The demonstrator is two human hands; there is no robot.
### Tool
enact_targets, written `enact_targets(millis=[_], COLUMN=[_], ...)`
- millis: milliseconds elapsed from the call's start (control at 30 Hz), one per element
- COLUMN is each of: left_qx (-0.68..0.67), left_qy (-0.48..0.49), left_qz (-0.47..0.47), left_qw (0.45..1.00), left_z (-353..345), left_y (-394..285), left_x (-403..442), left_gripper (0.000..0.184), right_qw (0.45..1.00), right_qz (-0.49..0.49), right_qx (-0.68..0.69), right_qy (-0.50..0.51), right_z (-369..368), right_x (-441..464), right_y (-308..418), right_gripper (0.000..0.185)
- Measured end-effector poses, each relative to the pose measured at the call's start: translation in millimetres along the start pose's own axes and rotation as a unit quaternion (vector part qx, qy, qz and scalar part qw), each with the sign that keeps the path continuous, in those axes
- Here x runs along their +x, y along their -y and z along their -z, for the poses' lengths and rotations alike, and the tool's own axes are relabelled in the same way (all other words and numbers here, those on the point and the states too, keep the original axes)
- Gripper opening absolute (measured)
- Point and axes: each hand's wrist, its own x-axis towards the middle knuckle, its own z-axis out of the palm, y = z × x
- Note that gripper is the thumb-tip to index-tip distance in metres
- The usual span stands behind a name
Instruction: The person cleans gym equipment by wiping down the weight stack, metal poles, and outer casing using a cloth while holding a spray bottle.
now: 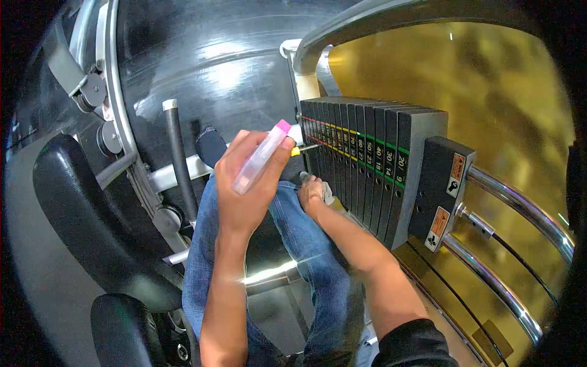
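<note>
My left hand [239,174] is closed around a small translucent bottle with a pink top [262,158], held tilted above my knees. Just beyond it, a yellow-headed selector pin [298,151] sticks out of the black weight stack [367,153]; the hand looks close to the pin, but I cannot tell whether they touch. My right hand [311,194] is lower down, beside the stack's near lower side and my knee. Its fingers are closed on a pale cloth [328,193], partly hidden by the hand.
Chrome guide rods [513,205] and a cable run from the stack's top block [443,189]. Black padded seats [92,226] and a grey-gripped handle bar [177,159] stand to the left. A curved frame tube [391,18] arches overhead at the far right.
</note>
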Motion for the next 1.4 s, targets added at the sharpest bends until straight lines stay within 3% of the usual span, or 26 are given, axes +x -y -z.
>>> enact_targets(millis=[67,133,333,467,600,733,800,933,1000,1067,1200,1267,1333,1400], left_qx=[-0.030,-0.028,-0.038,-0.043,-0.012,-0.019,-0.034,-0.016,-0.008,-0.021,-0.038,-0.024,-0.008,-0.002], left_qy=[0.001,-0.001,-0.003,-0.009,-0.017,-0.006,-0.003,-0.006,-0.013,0.004,0.002,-0.001,-0.003,0.009], left_qz=[0.029,0.025,0.014,0.000,-0.015,-0.004,0.004,0.007,-0.020,0.009,0.001,-0.008,-0.027,-0.012], left_qw=[0.999,0.999,0.999,0.999,1.000,1.000,0.999,1.000,1.000,1.000,0.999,1.000,1.000,1.000], left_z=[-1,-2,-1,1,1,1,1,2,2,3,6,7,6,7], left_y=[-1,-1,-2,-1,-3,-3,-5,-5,-4,-3,-5,-7,-9,-9], left_x=[0,0,0,-1,1,0,-1,-1,0,1,3,4,4,5], left_gripper=[0.021,0.022,0.020,0.018,0.019,0.020,0.020,0.018,0.018,0.017,0.016,0.015,0.016,0.017], right_qw=[0.999,0.985,0.943,0.967,0.960,0.972,0.990,0.986,0.988,0.980,0.972,0.955,0.903,0.882], right_qz=[0.025,0.049,0.027,0.000,0.011,-0.001,0.014,0.008,0.027,-0.001,0.042,0.047,0.072,0.015], right_qx=[-0.023,-0.052,-0.089,-0.169,-0.201,-0.093,0.033,0.146,0.112,0.137,0.187,0.191,0.212,0.173], right_qy=[-0.017,-0.155,-0.320,-0.192,-0.195,-0.214,-0.136,-0.080,-0.099,-0.143,-0.135,-0.220,-0.368,-0.438], right_z=[37,50,25,33,18,-22,-23,19,41,59,141,173,201,231], right_x=[-21,-12,26,9,8,28,26,-26,-53,-77,-169,-210,-244,-270], right_y=[-15,-22,-38,-43,-27,-9,-4,-19,-28,-34,-77,-103,-135,-164], right_gripper=[0.032,0.033,0.045,0.045,0.041,0.033,0.029,0.025,0.023,0.021,0.020,0.017,0.019,0.021])
